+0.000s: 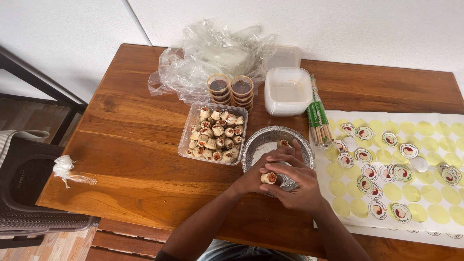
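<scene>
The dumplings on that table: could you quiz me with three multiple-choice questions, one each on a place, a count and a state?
1. Where does the clear tub of dumplings stand?
A. left of the foil tray
B. on the sticker sheet
C. on the chair

2. How many stacks of sauce cups stand behind the tub?
A. one
B. two
C. four

3. What does the right hand hold?
A. chopsticks
B. nothing
C. one dumpling

Answers: 1 A, the tub stands beside the tray's left rim. 2 B, two lidded stacks stand side by side. 3 C, its fingers close round one dumpling.

Sauce cups (231, 90), white containers (287, 91), chopsticks (319, 118) and a sticker sheet (411, 164) lie nearby.
</scene>
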